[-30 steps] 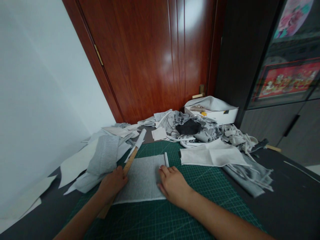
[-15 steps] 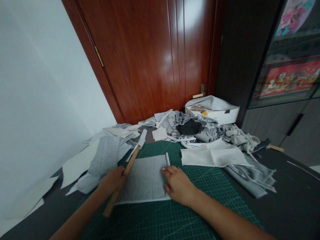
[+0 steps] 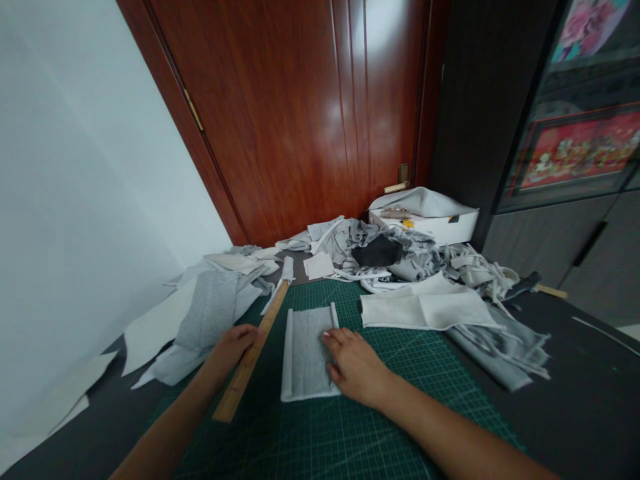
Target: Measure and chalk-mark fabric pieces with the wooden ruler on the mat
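A small grey fabric piece (image 3: 307, 350) lies on the green cutting mat (image 3: 350, 427), with its left and right edges curled up into rolls. My right hand (image 3: 353, 363) rests flat on the piece's right edge, fingers stretched out. My left hand (image 3: 233, 347) lies on a long wooden ruler (image 3: 250, 363) that runs diagonally to the left of the piece. The ruler's far end carries a strip of white cloth (image 3: 286, 269).
Grey and white fabric scraps (image 3: 395, 257) pile up at the back of the dark table. A folded white cloth (image 3: 425, 310) lies right of the piece, a grey cloth (image 3: 207, 313) to the left. A white box (image 3: 435, 223) stands by the red door (image 3: 300, 113).
The grey piece lay flat under the ruler; now its left side has curled inward and it looks narrower. The ruler has slid left, off the piece. My right hand stayed put.
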